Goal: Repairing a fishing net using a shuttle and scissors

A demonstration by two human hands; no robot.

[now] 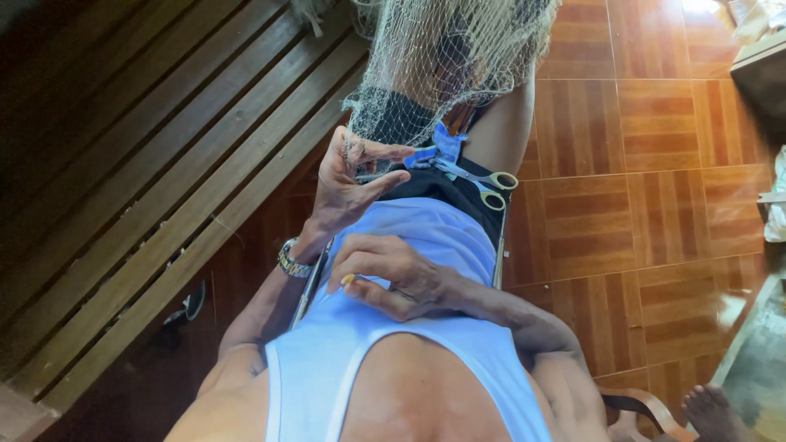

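A pale fishing net (458,49) hangs from the top of the view over my knee. My left hand (352,184), with a metal watch on its wrist, is raised at the net's lower edge and pinches its thin strands between thumb and fingers. My right hand (397,278) rests against my light blue vest (426,229), its fingers curled around a small yellow-tipped object (348,280); I cannot tell what that object is. Scissors (483,182) with yellow-green handles lie on my lap beside a blue piece (446,141), just right of the left hand.
Dark wooden slats (147,164) run diagonally across the left. Glossy brown parquet-pattern tiles (655,205) cover the floor on the right. A wooden chair arm (647,405) and a bare foot (712,409) are at the bottom right. A dark sandal (192,303) lies low on the left.
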